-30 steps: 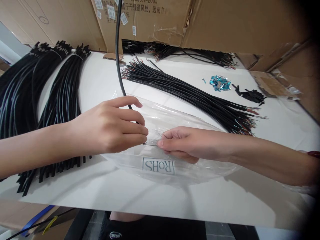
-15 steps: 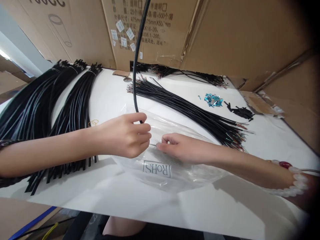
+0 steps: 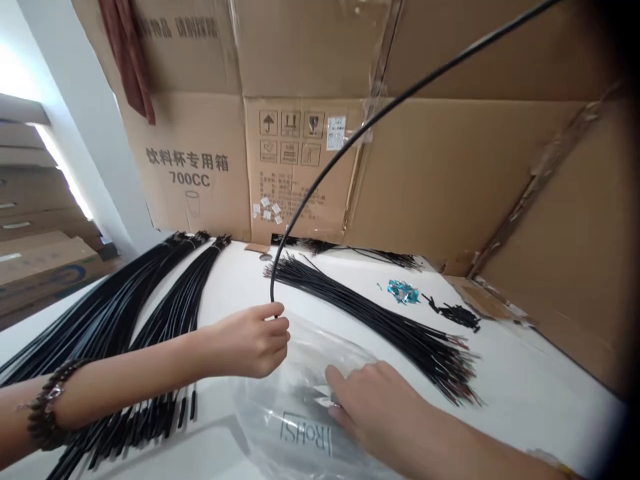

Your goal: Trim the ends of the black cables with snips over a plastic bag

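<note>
My left hand (image 3: 257, 340) is closed round the lower end of a black cable (image 3: 320, 177), which arcs up and off to the upper right. To its right, my right hand (image 3: 370, 400) is over a clear plastic bag (image 3: 280, 393) printed "RoHS". Its thumb and fingers are bent together, and a small shiny, pale thing shows beside the fingertips, too blurred to name. The two hands are apart.
Bundles of black cables (image 3: 185, 300) lie at the left of the white table. Another cable bundle (image 3: 370, 313) with stripped ends crosses behind the bag. Blue foil scraps (image 3: 403, 292) and short black pieces (image 3: 457, 315) lie back right. Cardboard (image 3: 425, 173) stands behind.
The view has tilted up, showing more cardboard. The cable now curves to the upper right. My right hand has turned, its back facing up, and sits lower relative to my left hand.
</note>
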The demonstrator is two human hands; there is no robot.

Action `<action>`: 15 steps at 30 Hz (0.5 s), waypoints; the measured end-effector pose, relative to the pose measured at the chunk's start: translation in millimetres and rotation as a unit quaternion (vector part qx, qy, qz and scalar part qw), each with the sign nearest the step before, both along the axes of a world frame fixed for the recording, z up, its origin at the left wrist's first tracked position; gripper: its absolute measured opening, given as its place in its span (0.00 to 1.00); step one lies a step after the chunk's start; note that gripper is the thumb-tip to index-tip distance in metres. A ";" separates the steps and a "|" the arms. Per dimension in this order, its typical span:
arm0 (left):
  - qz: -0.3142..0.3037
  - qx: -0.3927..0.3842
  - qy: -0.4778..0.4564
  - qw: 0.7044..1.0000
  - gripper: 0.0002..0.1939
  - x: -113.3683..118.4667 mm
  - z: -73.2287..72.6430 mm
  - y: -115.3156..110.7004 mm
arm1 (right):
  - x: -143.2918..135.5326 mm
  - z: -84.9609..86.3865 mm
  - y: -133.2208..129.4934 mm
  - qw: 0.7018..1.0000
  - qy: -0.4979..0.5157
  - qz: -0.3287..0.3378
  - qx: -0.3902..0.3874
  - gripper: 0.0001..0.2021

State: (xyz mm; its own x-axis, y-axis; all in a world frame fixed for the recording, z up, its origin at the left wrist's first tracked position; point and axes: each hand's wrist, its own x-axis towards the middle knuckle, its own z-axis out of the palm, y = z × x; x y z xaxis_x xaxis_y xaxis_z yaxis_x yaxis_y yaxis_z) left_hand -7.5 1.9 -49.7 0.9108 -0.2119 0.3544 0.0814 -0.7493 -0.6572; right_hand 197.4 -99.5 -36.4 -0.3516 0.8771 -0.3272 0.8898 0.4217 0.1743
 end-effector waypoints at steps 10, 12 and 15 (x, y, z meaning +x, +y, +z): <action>0.029 0.019 -0.010 0.999 0.12 0.5 10.7 -0.4 | 23.5 28.4 2.2 0.960 0.194 -0.188 0.079 0.12; 0.034 0.013 -0.016 0.999 0.11 6.1 17.0 2.9 | 31.1 35.2 10.1 0.932 0.284 -0.210 0.085 0.14; 0.032 -0.004 -0.019 0.999 0.10 13.7 25.8 6.1 | 38.1 41.1 17.9 0.904 0.370 -0.205 0.065 0.17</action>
